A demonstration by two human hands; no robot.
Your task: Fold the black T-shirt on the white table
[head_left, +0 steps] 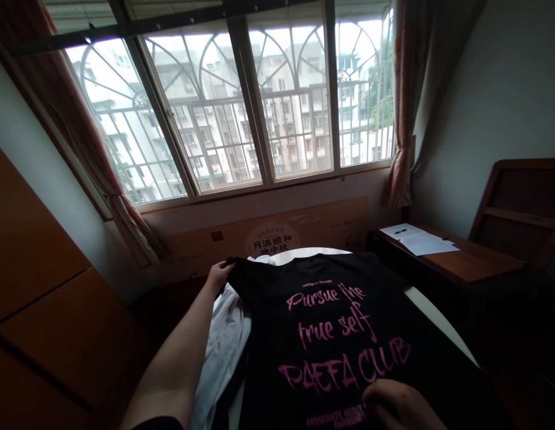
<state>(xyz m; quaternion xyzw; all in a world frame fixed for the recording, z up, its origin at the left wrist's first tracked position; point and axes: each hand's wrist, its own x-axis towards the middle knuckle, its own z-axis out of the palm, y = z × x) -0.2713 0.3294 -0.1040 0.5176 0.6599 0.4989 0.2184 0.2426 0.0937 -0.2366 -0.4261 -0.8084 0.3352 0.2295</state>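
A black T-shirt [266, 322] with pink lettering lies spread out, back side up, over a pale round-edged surface [443, 319]. At its far left, my left hand [220, 273] pinches the cloth by the sleeve and shoulder. My right hand [400, 403] is low in the picture, over the printed lower part of the shirt. Its fingers are curled in against the cloth and look closed on it, though the fingertips are partly hidden. White cloth [226, 334] lies bunched beneath and beside the shirt's left edge, under my left forearm.
At right, a wooden desk [492, 266] carries white papers [421, 240] and a dark pen [400, 231]. A wooden-framed panel [519, 209] leans behind it. Orange-brown cabinets [40, 269] stand at left. Ahead are a barred window [255, 107] and a printed board [322, 224] below it.
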